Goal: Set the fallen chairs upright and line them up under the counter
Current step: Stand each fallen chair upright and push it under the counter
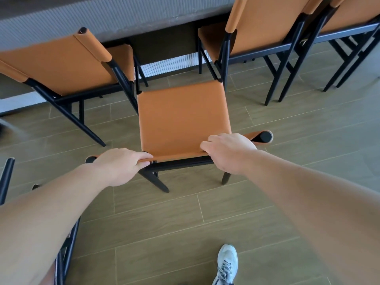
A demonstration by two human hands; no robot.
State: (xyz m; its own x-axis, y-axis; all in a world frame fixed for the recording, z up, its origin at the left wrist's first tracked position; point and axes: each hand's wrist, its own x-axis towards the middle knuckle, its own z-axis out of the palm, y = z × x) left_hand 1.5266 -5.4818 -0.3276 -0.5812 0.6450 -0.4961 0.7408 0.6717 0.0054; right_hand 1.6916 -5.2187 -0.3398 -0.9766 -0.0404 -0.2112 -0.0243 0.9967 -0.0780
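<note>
An orange chair (181, 118) with a black frame stands upright in the middle of the floor, its back towards me. My left hand (121, 165) grips the left end of its top rail. My right hand (230, 151) grips the rail's right part, fingers curled over the leather edge. The chair sits in the gap between two upright orange chairs, one on the left (61, 66) and one on the right (265, 23). Both of those have their seats under the grey counter (123, 15). A third upright chair (353, 19) stands at the far right.
Black legs of another chair (65, 249) show at the lower left, partly hidden by my left arm. My grey shoe (226, 264) is on the tiled floor (164, 233) behind the held chair.
</note>
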